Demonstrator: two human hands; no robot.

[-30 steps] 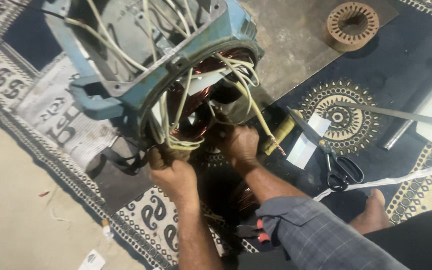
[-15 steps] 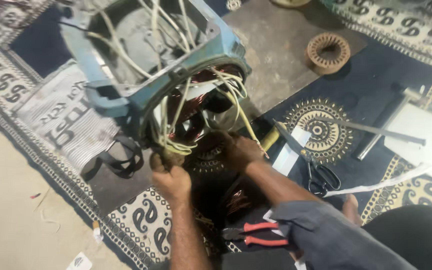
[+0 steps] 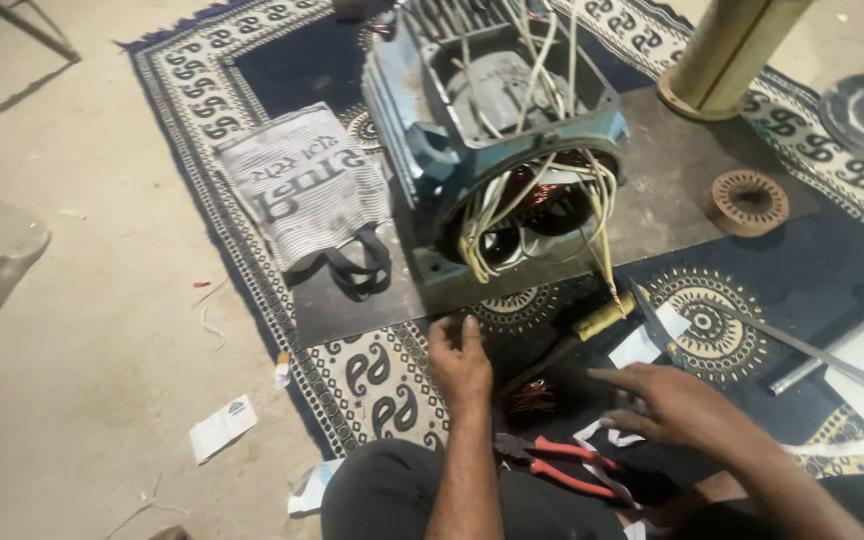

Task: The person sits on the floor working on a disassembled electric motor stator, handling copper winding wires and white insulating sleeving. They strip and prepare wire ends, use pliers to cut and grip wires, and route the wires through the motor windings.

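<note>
Motor housing (image 3: 492, 150): open end toward person, axis pointing away; left hand (image 3: 459, 362), right hand (image 3: 677, 408) spread, empty.

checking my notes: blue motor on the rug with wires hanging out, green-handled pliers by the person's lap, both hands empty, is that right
Almost. The pliers have red handles, not green, as the head view shows. The rest holds: the blue motor sits on the rug with wires hanging out, and left hand and right hand are empty.
</note>
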